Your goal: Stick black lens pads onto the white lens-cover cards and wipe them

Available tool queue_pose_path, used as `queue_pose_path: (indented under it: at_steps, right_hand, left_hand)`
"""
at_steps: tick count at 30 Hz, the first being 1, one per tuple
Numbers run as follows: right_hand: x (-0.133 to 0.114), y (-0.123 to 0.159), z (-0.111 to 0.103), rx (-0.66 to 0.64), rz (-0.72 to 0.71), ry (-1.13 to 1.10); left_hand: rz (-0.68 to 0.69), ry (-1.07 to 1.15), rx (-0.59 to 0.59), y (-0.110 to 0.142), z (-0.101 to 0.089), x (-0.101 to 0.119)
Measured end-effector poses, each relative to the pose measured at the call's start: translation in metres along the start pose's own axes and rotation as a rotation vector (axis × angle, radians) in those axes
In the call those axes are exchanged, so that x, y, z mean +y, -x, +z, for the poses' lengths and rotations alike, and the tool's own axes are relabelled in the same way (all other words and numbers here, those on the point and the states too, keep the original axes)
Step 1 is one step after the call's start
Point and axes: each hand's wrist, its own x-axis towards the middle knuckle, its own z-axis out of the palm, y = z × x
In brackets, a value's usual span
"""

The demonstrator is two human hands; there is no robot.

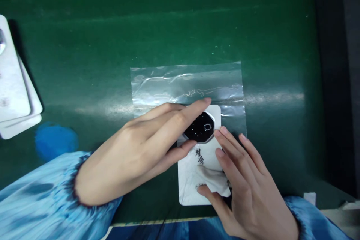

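A white card (194, 187) bearing a black octagonal device (201, 126) and dark printed characters lies on the green table, its top end on a clear plastic bag (187, 84). My left hand (140, 150) lies flat over the card's left side, fingers stretched out across the device. My right hand (239, 180) touches the card's right side, fingertips at the device's edge, thumb pressing a small white cloth (215, 182) onto the card's lower part.
A stack of white cards (14, 93) sits at the left edge of the green table (84, 45). A blue spot (54, 140) shows near my left sleeve. A dark gap borders the table on the right.
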Motion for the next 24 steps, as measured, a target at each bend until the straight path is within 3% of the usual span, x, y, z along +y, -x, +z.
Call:
queue_pose_path:
  at_steps: [16, 24]
  right_hand:
    - [0.002, 0.000, 0.000, 0.000, -0.019, -0.024]
    - [0.002, 0.001, -0.001, -0.039, -0.011, -0.007]
  left_hand:
    - [0.084, -0.119, 0.072, -0.003, 0.002, 0.012]
    - [0.010, -0.087, 0.077, -0.002, 0.004, 0.018]
